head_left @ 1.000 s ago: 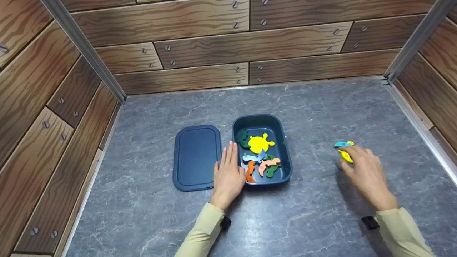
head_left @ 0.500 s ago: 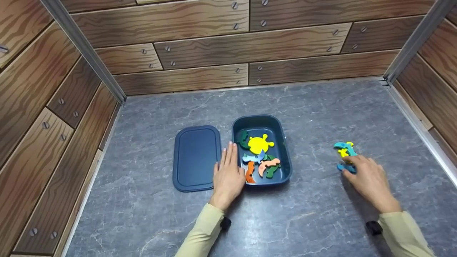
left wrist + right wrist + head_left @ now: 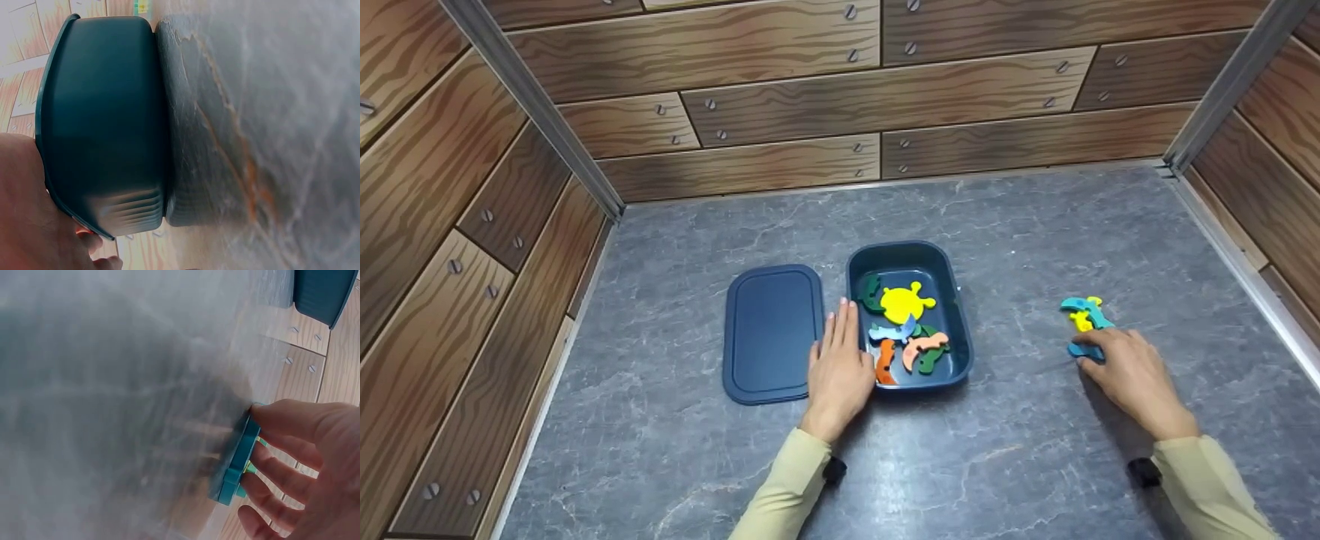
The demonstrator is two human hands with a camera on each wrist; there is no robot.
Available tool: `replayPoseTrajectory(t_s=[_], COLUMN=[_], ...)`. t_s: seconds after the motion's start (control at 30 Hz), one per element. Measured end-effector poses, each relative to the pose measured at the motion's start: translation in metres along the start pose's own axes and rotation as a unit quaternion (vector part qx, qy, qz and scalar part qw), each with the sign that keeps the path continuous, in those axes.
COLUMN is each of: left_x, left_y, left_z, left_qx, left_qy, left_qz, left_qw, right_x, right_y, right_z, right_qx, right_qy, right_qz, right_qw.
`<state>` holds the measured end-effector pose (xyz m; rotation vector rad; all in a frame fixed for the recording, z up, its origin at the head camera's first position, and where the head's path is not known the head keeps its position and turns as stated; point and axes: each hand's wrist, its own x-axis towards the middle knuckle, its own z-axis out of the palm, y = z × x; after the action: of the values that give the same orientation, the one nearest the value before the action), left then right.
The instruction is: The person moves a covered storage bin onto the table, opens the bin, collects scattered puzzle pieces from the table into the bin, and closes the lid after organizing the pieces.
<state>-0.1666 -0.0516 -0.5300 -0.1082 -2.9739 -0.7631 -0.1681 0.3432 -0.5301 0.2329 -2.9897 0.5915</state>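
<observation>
My left hand (image 3: 841, 375) lies with straight fingers along the left rim of a dark blue plastic box (image 3: 964, 341). Inside sit flat animal-shaped pieces: a yellow turtle (image 3: 903, 306), a light blue piece (image 3: 889, 332), an orange one (image 3: 886, 361), a pink one (image 3: 922, 347) and dark green ones. Over at the right, my right hand (image 3: 1132, 382) pinches a blue toy piece (image 3: 1083, 351) between thumb and fingers, low at the table; the right wrist view shows this blue piece (image 3: 239, 461) edge-on. Just beyond the fingertips lie a teal piece (image 3: 1084, 304) and a yellow piece (image 3: 1081, 321).
The box's dark blue lid (image 3: 774, 337) lies flat to the left of the box, close to the left hand. Grey marbled tabletop (image 3: 997, 465) surrounds everything. Wood-patterned walls (image 3: 780, 161) with metal corner strips enclose the back and both sides.
The right hand has drawn slightly back toward the body, uncovering the teal and yellow pieces; the blue piece now shows at its fingers. The left hand and box have stayed in place.
</observation>
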Motion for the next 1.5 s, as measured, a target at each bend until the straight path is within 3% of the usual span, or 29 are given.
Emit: replayPoseTrajectory(t_s=[0.43,0.8,1.1,1.5], left_x=[0.001,0.001,0.0,0.001], left_y=[0.0,0.001,0.0,0.0], left_z=[0.0,-0.001,-0.001,-0.001], left_qx=[-0.004,-0.002,-0.011,0.007], left_qy=[-0.002,-0.001,0.007,-0.004], left_qz=[-0.003,-0.001,0.007,-0.006], left_qw=[1.0,1.0,0.9999,1.0], right_x=[0.003,0.005,0.008,0.019], right_y=[0.001,0.002,-0.003,-0.027], right_z=[0.001,0.004,0.002,0.001], right_qx=[0.022,-0.002,0.012,0.044], right_qy=[-0.005,0.033,0.059,0.108], right_qz=[0.0,0.005,0.0,-0.054], right_qw=[1.0,0.999,0.998,0.992])
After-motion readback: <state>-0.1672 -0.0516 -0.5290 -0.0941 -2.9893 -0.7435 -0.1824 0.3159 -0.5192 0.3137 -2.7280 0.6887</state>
